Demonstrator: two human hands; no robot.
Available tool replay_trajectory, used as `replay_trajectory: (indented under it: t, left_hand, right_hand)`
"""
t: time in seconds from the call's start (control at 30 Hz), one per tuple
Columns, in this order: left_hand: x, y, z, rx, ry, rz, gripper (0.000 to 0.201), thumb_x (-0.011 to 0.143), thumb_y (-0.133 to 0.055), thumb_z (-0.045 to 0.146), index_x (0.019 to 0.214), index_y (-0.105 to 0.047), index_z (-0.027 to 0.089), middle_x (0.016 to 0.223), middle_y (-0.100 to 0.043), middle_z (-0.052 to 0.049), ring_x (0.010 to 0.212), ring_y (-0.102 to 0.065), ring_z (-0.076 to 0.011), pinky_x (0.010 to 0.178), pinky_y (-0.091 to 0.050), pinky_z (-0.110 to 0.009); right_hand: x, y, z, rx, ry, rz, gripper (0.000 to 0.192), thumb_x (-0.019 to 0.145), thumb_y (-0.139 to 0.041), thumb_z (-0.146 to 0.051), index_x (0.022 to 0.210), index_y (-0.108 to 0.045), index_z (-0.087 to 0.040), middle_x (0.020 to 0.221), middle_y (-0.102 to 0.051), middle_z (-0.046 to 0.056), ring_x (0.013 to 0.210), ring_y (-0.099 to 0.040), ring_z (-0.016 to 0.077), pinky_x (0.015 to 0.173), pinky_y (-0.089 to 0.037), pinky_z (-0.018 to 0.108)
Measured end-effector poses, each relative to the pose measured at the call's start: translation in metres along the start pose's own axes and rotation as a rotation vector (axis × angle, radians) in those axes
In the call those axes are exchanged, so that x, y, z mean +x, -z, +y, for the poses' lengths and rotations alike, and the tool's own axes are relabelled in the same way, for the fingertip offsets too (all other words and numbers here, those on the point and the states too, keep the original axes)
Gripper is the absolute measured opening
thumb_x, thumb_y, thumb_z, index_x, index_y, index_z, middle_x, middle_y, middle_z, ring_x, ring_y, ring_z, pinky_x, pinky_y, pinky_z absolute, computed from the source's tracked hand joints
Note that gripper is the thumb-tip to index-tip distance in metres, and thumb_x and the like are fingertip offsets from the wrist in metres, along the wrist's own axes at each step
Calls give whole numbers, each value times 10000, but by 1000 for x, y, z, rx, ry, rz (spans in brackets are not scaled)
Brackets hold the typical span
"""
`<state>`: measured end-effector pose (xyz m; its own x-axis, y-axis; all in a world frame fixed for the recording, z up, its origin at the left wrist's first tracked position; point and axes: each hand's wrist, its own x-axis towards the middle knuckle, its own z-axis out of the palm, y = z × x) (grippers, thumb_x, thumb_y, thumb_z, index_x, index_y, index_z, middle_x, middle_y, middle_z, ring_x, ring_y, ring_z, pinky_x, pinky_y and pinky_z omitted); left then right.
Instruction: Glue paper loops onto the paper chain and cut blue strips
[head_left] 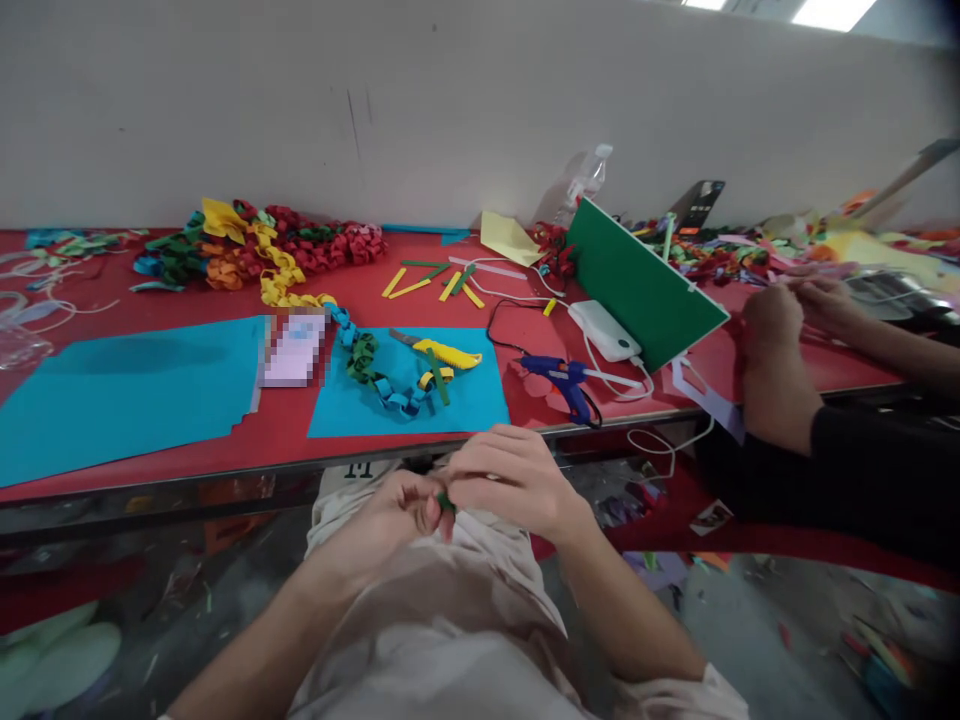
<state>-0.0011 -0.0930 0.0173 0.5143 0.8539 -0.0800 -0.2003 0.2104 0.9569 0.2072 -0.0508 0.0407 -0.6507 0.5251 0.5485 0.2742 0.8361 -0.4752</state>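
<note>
Head view, green paper strip [446, 501] pinched between left hand [397, 515], right hand [510, 480]

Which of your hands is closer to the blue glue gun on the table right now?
Right. The right hand is just below and left of the glue gun; the left hand is farther left, meeting it over a green strip.

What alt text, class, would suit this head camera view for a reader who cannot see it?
Left hand and right hand pinch a small green paper strip together before a red table bearing a paper chain, a glue gun and blue sheets.
</note>
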Motion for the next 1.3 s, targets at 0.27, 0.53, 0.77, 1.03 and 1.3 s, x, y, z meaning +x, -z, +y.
replay_trajectory:
  t: [0.27, 0.53, 0.77, 1.03, 1.3]
  left_hand:
    - [10, 15, 7, 345, -325, 212, 388, 1032, -568, 508, 1303, -714, 273, 1493, -606, -113, 1337, -607, -281, 1021, -548, -382]
    - [80, 40, 12, 1600, -361, 524, 519, 947, -680, 548, 1361, -646, 237, 1293, -670, -161, 1219, -567, -371, 940, -437, -484]
    - [93, 53, 21, 1689, -392, 605, 274, 1027, -521, 249, 1235, -700, 237, 1129, -738, -111, 1072, -628, -314, 912, -353, -491]
    - [100, 54, 30, 1754, -423, 508, 251, 1002, -628, 384, 1184, -733, 247, 1261, -698, -120, 1171, -604, -336, 924, -383, -480]
    - [111, 58, 22, 1655, -434, 464, 128, 960, -723, 354, 1020, -764, 249, 1311, -690, -85, 1238, -611, -320, 931, -378, -461]
  right_hand:
    - [-17, -38, 4, 391, -361, 631, 171, 1009, -617, -380, 880, -601, -269, 873, -726, 52, 831, -716, 198, 756, -562, 353]
    - [-27, -29, 33, 464, -712, 661, 254, 958, -677, -384, 1181, -712, -267, 935, -707, 36, 824, -701, 189, 820, -596, 354]
    - [-34, -36, 40, 474, -673, 649, 186, 983, -637, -333, 1089, -775, -266, 975, -709, 50, 855, -687, 185, 809, -567, 330]
    - [-33, -39, 44, 535, -656, 681, 187, 977, -624, -317, 1018, -795, -251, 1066, -624, 62, 856, -651, 155, 783, -561, 314]
    - [-34, -39, 43, 324, -644, 796, 169, 963, -670, -278, 1067, -799, -243, 986, -707, 57, 808, -705, 151, 713, -588, 280]
